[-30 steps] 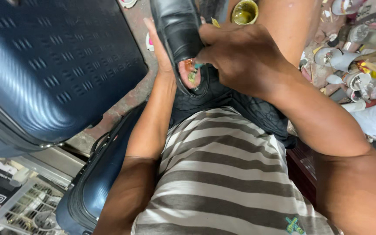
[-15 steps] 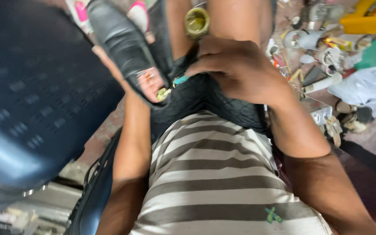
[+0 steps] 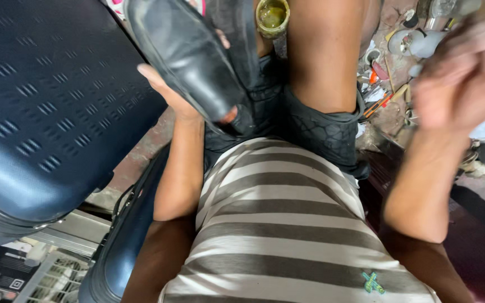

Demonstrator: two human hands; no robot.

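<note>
Shoe (image 3: 189,59), black leather, held up over lap by left hand (image 3: 166,92), fingers wrapped under it, grasping. Right hand (image 3: 461,78) raised at right, blurred; fingers perhaps pinching thin tool, cannot tell. Small can (image 3: 271,15) with yellowish contents beside knee. Dark blue suitcase (image 3: 46,101) left of shoe.

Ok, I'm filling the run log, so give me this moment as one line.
left hand: holds black shoe | right hand: raised, blurred, contents unclear | glue tin: open, beside knee
</note>
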